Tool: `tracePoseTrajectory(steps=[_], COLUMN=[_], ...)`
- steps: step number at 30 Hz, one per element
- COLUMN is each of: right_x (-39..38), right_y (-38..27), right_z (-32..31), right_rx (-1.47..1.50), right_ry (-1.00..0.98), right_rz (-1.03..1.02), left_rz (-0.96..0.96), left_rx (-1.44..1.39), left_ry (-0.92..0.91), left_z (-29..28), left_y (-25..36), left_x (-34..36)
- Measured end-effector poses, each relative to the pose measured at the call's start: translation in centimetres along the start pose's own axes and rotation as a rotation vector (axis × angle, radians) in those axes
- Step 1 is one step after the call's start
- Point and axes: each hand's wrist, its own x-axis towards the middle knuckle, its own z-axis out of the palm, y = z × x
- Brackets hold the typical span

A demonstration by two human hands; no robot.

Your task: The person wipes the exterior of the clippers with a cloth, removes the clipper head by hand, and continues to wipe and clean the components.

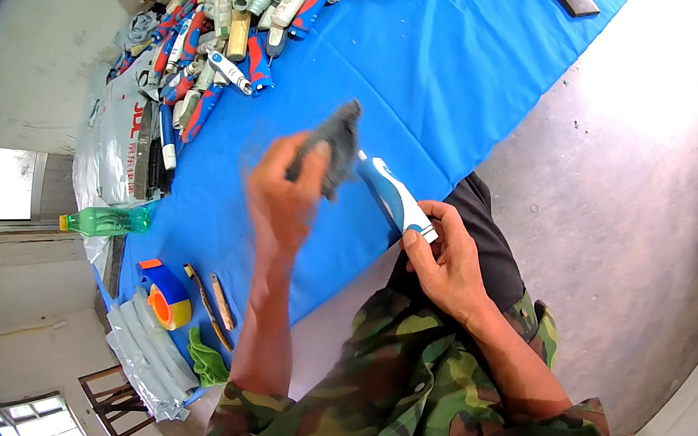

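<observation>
My left hand point(284, 194) grips a dark grey cloth point(336, 138) and holds it against the top end of a blue and white electric toothbrush handle point(394, 193). My right hand point(442, 265) grips the lower end of that handle, above the edge of the blue table cover point(444, 78). The cloth looks blurred.
A large heap of similar handles point(236, 8) lies at the far left of the cover. Near me on the left are a green plastic bottle point(106, 221), an orange and blue tape roll point(167, 299), two knives point(212, 301), a green rag point(208, 360) and grey wrapped bundles point(149, 355).
</observation>
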Motion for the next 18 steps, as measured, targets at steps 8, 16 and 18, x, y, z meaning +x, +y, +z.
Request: tracePoseTrajectory(steps=[8, 16, 18], right_x=[-0.3, -0.3, -0.2], right_y=[1.2, 0.5, 0.8], right_z=[-1.3, -2.4, -2.2], right_rx=[-0.117, -0.191, -0.168], right_ry=[-0.067, -0.114, -0.096], right_rz=[-0.206, -0.157, -0.193], left_rz=[0.773, 0.783, 0.815], left_rx=[0.403, 0.475, 0.503], left_ry=[-0.167, -0.055, -0.019], left_z=[4.4, 5.4, 5.6], left_y=[-2.3, -3.9, -3.5], left_x=[-8.9, -6.4, -5.7])
